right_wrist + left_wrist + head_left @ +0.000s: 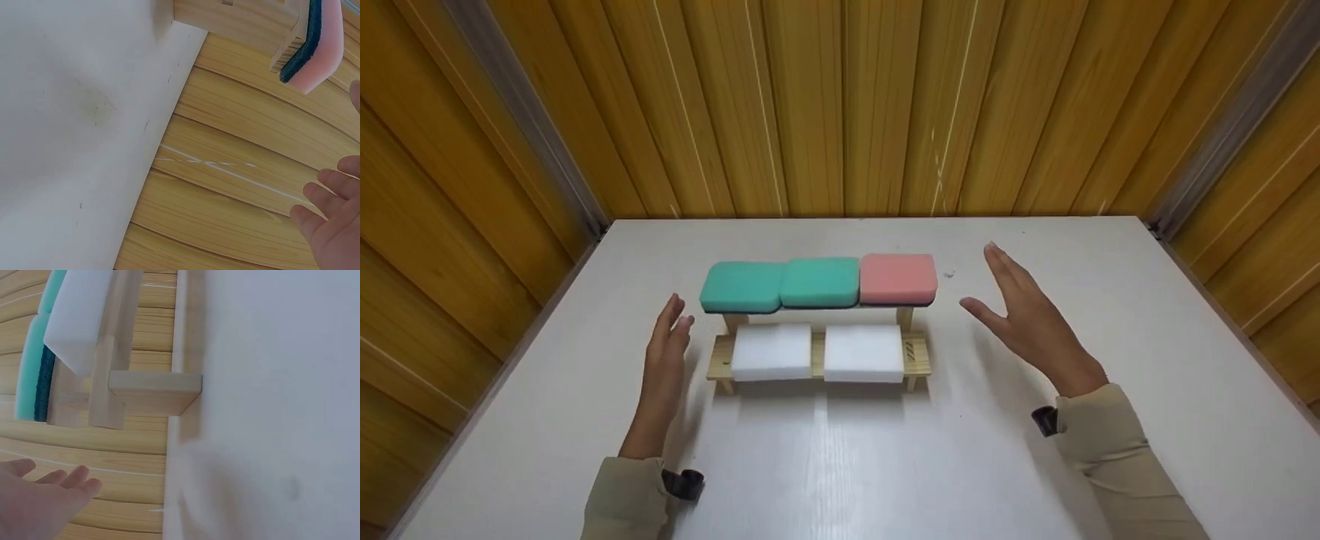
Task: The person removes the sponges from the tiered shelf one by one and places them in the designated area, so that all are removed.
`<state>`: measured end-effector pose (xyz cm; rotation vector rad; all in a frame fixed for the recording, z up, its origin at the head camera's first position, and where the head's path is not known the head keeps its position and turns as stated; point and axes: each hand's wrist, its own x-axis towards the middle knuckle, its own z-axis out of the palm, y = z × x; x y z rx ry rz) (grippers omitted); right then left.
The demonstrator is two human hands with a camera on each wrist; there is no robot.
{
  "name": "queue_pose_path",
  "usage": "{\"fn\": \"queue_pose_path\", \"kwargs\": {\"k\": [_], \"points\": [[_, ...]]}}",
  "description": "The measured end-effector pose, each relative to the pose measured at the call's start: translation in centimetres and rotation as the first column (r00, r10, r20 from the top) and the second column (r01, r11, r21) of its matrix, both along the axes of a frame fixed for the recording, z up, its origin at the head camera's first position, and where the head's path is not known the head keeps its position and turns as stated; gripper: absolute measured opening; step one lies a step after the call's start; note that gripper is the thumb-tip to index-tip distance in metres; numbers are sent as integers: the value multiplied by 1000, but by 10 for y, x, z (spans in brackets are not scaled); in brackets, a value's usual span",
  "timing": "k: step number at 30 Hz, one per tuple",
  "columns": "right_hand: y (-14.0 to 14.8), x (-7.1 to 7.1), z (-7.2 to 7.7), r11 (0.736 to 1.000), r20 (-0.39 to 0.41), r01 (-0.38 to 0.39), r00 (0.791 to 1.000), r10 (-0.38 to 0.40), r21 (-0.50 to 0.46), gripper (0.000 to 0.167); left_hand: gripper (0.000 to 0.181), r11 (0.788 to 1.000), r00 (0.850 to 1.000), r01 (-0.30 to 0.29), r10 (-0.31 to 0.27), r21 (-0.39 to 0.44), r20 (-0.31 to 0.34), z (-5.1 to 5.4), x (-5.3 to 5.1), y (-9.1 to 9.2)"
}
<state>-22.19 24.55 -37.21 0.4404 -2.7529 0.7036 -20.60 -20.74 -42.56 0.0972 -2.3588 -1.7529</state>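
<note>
A two-step wooden rack (916,358) stands on the white table. Its upper step carries two green sponges (744,286) (820,281) and a pink sponge (898,278), side by side with dark undersides. Two white sponges (772,352) (863,352) lie on the lower step, a gap between them. My left hand (662,367) is held beside the rack's left end, fingers extended, touching nothing. To the right of the rack my right hand (1039,330) hovers with thumb and fingers spread, holding nothing. In the right wrist view the pink sponge (326,50) overhangs the rack's edge.
The white table (840,465) extends around the rack, with a small mark (949,274) near the pink sponge. Yellow wooden panel walls (840,105) enclose the back and both sides, with grey metal posts (521,97) at the corners.
</note>
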Motion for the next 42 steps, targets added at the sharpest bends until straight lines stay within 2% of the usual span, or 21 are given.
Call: {"fn": "queue_pose_path", "kwargs": {"k": [4,7,11,13,19,20,23,28,35,42], "points": [[-6,-6,5,998,46,-67,997,68,-20,84,59,983,999,25,-32,182,39,-10,-3,-3],[-11,-11,9,994,65,-105,992,106,-21,85,57,966,996,56,-73,254,57,-16,-5,-6],[-17,-16,12,988,91,-152,984,154,-28,86,57,944,988,69,-111,322,111,-23,-6,-9],[-21,-17,13,985,109,-168,979,172,-38,86,59,925,982,64,-125,374,142,-27,-6,-10],[-29,-21,15,979,149,-197,968,203,-52,86,61,832,972,51,-169,553,165,-39,-3,-11],[-30,-22,16,978,152,-202,966,208,-50,86,61,822,971,52,-174,567,163,-41,-3,-10],[-34,-24,16,975,146,-218,964,223,-53,85,60,810,969,50,-180,585,167,-45,-3,-10],[-40,-28,17,970,130,-238,961,243,-52,82,53,807,971,32,-165,590,174,-48,-5,-11],[-42,-31,17,975,151,-217,963,223,-54,77,51,855,964,19,-153,518,216,-51,-7,-9],[-43,-28,13,973,146,-224,962,229,-54,64,50,860,963,23,-156,509,219,-52,-6,-9]]}}
